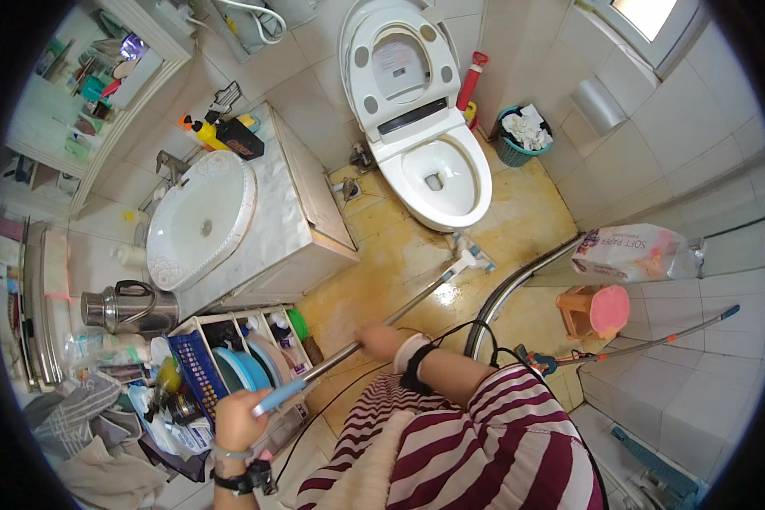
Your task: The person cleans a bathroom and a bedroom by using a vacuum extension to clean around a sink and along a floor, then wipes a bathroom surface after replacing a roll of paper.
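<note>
My left hand (236, 422) grips the blue upper end of a long mop handle (348, 347). My right hand (381, 342) holds the metal shaft further down. The shaft runs up and to the right to a white mop head (472, 254) lying on the wet yellowish floor (408, 255), just in front of the white toilet (438, 174). The toilet's seat and lid (397, 68) are raised. Both wrists wear dark bands, and a striped red-and-white garment covers my body at the bottom.
A white basin (200, 219) sits in a marble cabinet on the left, with a metal kettle (127, 308) and a rack of bowls below it. A teal bin (518, 136) stands right of the toilet. A pink stool (593, 311), a curved shower rail (518, 280) and another long-handled tool (654, 340) lie right.
</note>
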Tool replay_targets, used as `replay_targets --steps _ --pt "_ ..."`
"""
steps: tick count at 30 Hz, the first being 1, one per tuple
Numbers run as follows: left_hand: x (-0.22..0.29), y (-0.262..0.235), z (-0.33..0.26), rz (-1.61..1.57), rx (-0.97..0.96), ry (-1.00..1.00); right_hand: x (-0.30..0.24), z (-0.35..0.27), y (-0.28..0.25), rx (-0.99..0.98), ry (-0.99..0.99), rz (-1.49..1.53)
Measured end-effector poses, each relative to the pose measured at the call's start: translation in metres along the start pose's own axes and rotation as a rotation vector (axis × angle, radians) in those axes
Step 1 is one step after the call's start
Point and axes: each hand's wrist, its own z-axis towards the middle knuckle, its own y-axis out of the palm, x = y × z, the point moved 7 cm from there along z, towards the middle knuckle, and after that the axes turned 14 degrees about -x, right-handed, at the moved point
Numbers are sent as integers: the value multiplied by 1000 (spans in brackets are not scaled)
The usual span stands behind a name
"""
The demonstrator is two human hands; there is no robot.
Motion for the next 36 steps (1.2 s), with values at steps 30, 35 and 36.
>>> replay_targets --steps 30,35,36 --pt "59 141 163 -397 -353 255 195 -78 -59 304 891 -87" --pt "151 135 251 -309 -479 319 259 -131 -140 313 982 123" --pt "155 132 257 -321 -461 333 262 -134 -145 372 955 148"
